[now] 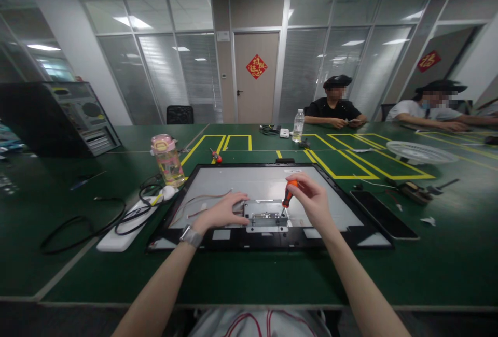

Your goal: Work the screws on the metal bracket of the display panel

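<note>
A display panel with a pale grey back and black frame lies flat on the green table. On its lower middle sits a silver metal bracket. My left hand, wearing a watch, has its thumb and fingers set apart on the bracket's left end, gripping it. In my right hand is an orange and black screwdriver, slanted, its shaft pointing down at the bracket's right side. The tip's exact contact is too small to make out. Thin wires run across the panel left of the bracket.
Left of the panel are a pink-lidded bottle, a white power strip, black cables and a computer case. A black phone lies to the right. Beyond stand a clear water bottle and a white fan grille. Two people sit across.
</note>
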